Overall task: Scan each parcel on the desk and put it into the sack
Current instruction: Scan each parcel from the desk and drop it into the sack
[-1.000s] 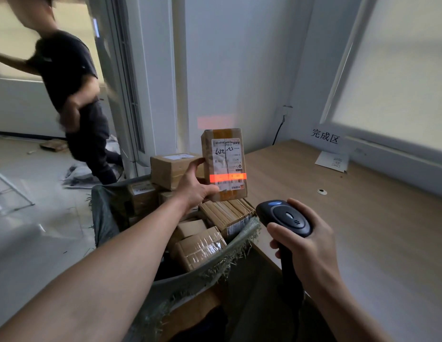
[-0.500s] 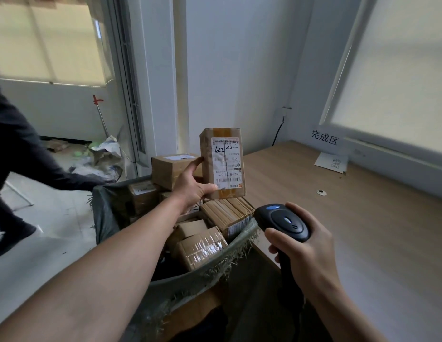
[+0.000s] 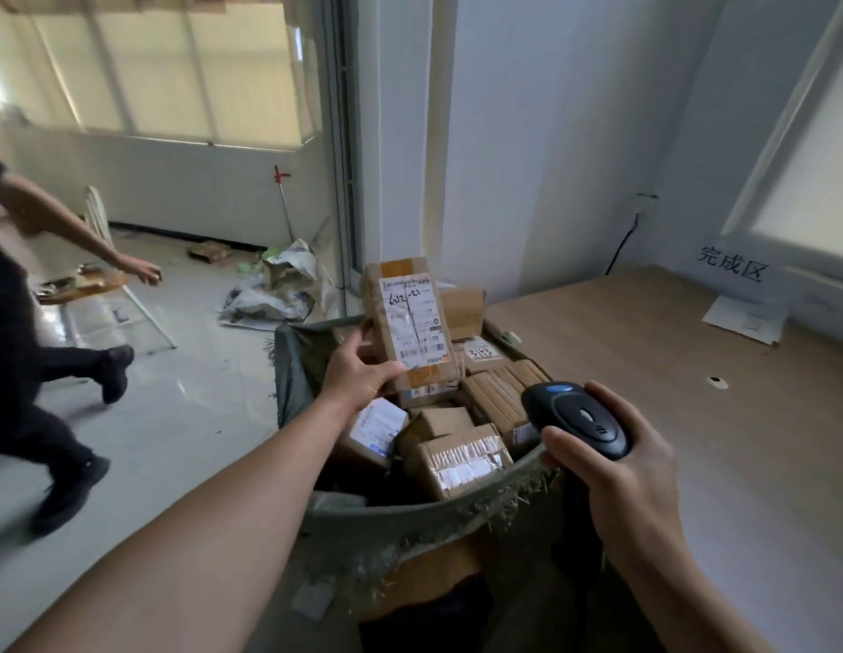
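— Fingers and thumb of the left hand point(image 3: 358, 369) pinch the taped brown cardboard parcel with a white label point(image 3: 410, 322) by its lower left side, centre frame.
— Where is it?
— Tilted, above the open grey-green woven sack point(image 3: 410, 516) of boxes. Right of that, the right hand point(image 3: 612, 473) wraps the black handheld scanner point(image 3: 577, 419), by the wooden desk point(image 3: 692, 393).

Person in dark clothes point(image 3: 28, 369), mid-stride at left. Red-topped pole point(image 3: 285, 205) leaning upright; crumpled wrappings point(image 3: 273, 289) near its foot. Printed paper sign point(image 3: 730, 271) at right.
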Demonstrator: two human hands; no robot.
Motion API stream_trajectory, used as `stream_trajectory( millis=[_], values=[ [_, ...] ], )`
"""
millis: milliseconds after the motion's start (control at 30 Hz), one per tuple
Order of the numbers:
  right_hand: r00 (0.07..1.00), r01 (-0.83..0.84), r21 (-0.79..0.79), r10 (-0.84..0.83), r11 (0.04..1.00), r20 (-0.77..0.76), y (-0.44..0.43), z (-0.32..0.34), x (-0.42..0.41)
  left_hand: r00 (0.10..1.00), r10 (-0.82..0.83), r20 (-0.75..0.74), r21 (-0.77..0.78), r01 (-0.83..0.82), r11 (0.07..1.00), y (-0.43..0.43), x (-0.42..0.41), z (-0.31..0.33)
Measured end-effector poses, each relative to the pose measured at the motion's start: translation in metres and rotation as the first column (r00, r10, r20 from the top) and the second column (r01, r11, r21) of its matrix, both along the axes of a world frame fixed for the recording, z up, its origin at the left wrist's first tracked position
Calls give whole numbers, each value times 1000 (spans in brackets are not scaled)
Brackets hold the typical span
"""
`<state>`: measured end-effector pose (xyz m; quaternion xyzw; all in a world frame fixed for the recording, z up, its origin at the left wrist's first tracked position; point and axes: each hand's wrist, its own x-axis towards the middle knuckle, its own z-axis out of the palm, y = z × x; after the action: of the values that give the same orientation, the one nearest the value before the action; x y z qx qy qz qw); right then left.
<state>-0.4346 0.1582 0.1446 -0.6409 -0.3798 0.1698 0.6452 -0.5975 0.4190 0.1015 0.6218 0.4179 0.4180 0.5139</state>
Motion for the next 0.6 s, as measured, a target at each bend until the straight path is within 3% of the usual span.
stream_trajectory(
  millis=[267, 433, 600],
  values=[
    [994, -89, -52, 85, 995, -70, 53, -26, -26, 966, 255, -49, -235, -259, 937, 30, -69, -42],
    [988, -122, -100, 111, 988, -107, 76, -40, -28, 836, 402, -373, -52, -451, 891, 57, -86, -47],
    [982, -137, -118, 120, 984, -143, 96, -48, -25, 706, 322, -630, 86, -349, 933, 90, -76, -42]
  ],
)
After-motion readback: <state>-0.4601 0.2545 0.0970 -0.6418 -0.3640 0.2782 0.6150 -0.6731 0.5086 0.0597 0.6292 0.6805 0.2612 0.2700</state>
